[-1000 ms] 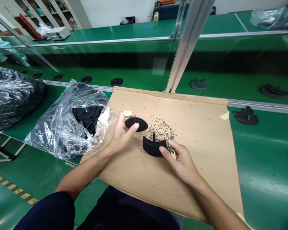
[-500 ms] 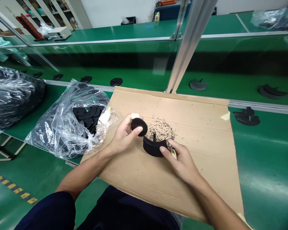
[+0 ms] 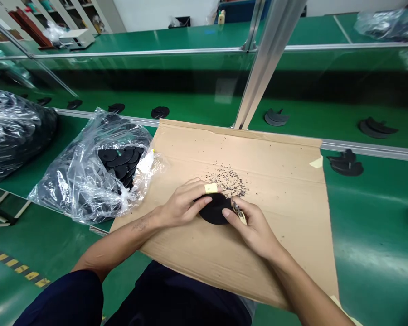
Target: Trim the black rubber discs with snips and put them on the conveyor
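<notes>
Over the cardboard sheet, my left hand pinches a small black disc at the left side of a curved black part. The disc and the curved part now overlap and look like one round shape; whether they are joined I cannot tell. Yellowish tape wraps one left finger. My right hand grips the right edge of the curved part between thumb and fingers, and also holds small metal pliers with pale handles. Small black scraps lie scattered just behind the parts.
An open clear bag of black discs lies left of the cardboard, with a bigger filled bag beyond. Several black parts sit along the green shelf, and one assembly lies at right. A metal post rises behind the cardboard.
My left hand has moved right and brought the small disc onto the curved part. The upright prong seen between them before is now covered. The right hand keeps its grip.
</notes>
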Demonstrator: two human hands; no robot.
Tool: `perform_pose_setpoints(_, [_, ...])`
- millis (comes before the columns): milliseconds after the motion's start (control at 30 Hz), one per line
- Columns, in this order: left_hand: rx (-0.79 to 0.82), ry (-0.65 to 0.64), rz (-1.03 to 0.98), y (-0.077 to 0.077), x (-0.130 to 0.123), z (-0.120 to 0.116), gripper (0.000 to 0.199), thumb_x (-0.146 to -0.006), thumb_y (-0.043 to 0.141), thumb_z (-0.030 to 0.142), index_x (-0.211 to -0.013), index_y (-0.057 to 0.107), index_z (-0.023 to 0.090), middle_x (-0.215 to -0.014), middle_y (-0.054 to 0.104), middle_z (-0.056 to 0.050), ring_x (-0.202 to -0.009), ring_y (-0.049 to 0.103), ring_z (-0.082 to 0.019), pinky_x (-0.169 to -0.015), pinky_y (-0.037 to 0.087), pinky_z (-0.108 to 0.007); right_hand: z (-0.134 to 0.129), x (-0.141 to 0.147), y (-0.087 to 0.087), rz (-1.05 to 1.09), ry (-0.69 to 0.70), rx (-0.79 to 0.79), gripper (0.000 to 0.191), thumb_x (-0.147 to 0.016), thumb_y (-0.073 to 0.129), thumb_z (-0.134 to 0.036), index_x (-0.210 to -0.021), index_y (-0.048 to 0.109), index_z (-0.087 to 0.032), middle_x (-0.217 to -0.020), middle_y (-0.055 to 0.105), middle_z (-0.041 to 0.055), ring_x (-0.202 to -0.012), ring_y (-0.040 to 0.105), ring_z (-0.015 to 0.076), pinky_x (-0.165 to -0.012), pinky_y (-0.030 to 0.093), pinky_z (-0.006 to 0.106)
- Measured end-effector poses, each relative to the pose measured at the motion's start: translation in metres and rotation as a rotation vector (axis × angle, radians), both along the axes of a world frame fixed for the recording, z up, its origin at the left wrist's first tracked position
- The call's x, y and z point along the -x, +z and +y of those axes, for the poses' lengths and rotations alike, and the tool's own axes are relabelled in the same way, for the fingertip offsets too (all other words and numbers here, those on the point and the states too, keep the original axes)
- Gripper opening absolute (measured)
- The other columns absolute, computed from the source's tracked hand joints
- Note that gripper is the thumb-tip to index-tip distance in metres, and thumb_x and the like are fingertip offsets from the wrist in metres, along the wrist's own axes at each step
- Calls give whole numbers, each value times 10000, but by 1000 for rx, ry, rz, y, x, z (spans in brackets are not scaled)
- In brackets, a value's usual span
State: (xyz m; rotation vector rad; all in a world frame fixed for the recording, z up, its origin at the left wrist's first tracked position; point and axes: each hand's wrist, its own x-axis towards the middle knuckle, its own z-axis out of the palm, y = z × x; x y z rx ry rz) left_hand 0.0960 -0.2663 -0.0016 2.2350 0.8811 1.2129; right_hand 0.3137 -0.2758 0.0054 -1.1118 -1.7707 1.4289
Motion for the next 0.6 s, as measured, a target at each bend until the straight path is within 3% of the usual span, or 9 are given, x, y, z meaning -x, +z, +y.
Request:
perform_pose_setpoints(133, [-103,24,78,-4,-4,0,392,-1004,511,178,-1391,552,227,-1089,719,-94,-939,654,-192,-814,532,-336,-2,2,3,7,13,-33,402,-972,545,-518,-713,464,-221,-676,448,-27,-641,411,140,-617,380,274])
perform_pose_setpoints(300, [-100,50,104,-10,-6,-3,336,-1015,512,252,-1344,579,229,-1166,685,-109,-1032,636,-220,-903,525,-382,-3,2,4,-6,33,-20,383,-979,533,-498,-722,466,-221,-671,446,-26,-638,414,141,-613,373,280])
perform_pose_setpoints(433, [47,12,23,-13,-7,-5,436,-1002,563,339,-1417,514,217,-1269,642,-137,-1181,624,-239,-988,542,-387,-3,1,6,-15,39,-36,401,-987,513,-513,-716,465,-222,-670,463,-22,-638,435,144,-616,379,283])
perform_pose_setpoints(600, [226,-40,-37,-11,-7,-7,403,-992,588,304,-1380,535,209,-1173,721,-92,-1056,707,-197,-919,578,-307,-5,0,4,-52,44,-119,401,-1001,510,-494,-711,465,-221,-656,465,-23,-633,441,141,-599,379,276])
